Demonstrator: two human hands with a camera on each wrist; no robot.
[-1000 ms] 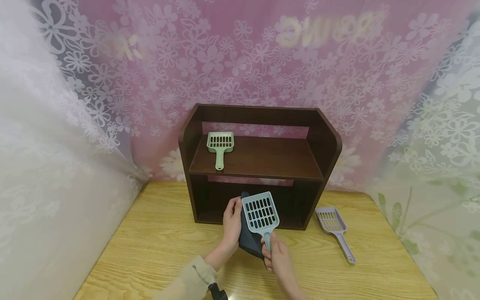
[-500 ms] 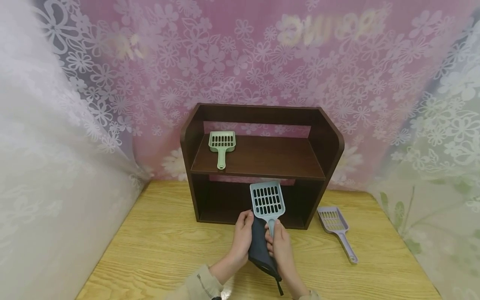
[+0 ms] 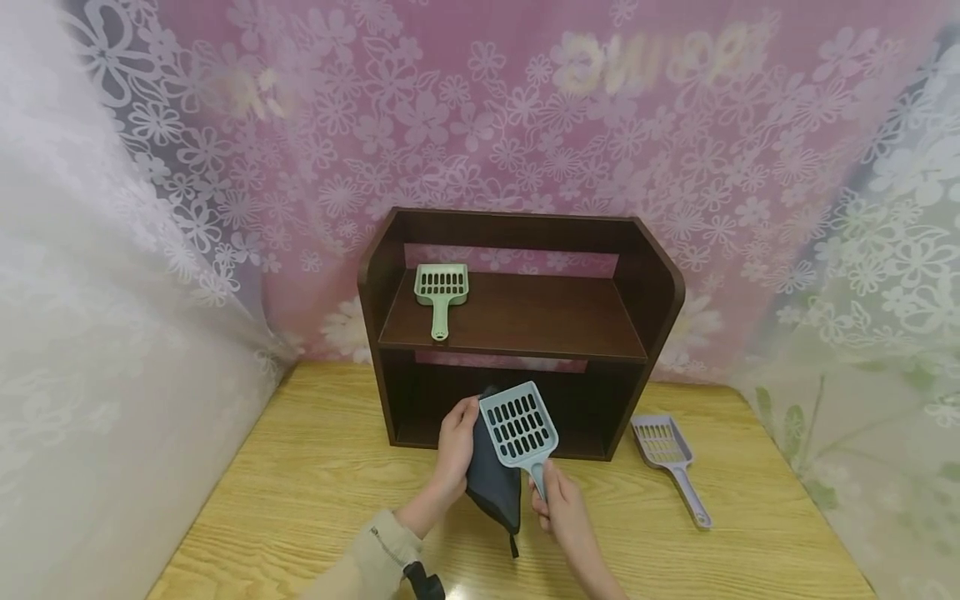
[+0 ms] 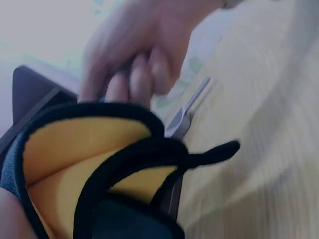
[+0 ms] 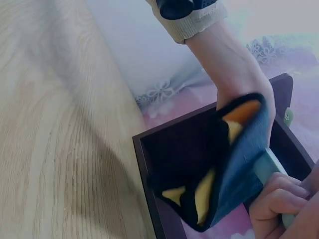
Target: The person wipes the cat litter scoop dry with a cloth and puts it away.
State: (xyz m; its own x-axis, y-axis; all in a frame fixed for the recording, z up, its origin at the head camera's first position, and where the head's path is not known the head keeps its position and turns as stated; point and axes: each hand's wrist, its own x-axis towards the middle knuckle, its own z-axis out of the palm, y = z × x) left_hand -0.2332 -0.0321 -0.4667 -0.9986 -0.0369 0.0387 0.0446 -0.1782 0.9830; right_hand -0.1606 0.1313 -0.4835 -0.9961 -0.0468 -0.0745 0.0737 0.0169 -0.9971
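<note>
My right hand [image 3: 567, 510] grips the handle of a light blue slotted litter scoop [image 3: 523, 457], its head tilted up and to the left. Behind the head, a folded dark blue cloth [image 3: 491, 477] is held by my left hand [image 3: 454, 443], thumb toward the scoop. The left wrist view shows the yellow inner side of the cloth [image 4: 55, 194], with black edging and a hanging loop. Beyond it are the curled fingers of my right hand [image 4: 142, 55]. In the right wrist view the cloth [image 5: 246, 154] lies against the scoop and hides part of it.
A dark brown two-tier shelf [image 3: 536, 317] stands behind the hands. On its upper board, at left, lies a green litter scoop [image 3: 441, 300]. A purple litter scoop [image 3: 684, 482] lies on the wooden table [image 3: 300, 500] at right. Flowered curtains [image 3: 480, 125] surround the table.
Both hands, with the scoop and cloth, first shifted up and right, then came back left and down. The cloth's lower end swung right, then back left, away from the right hand.
</note>
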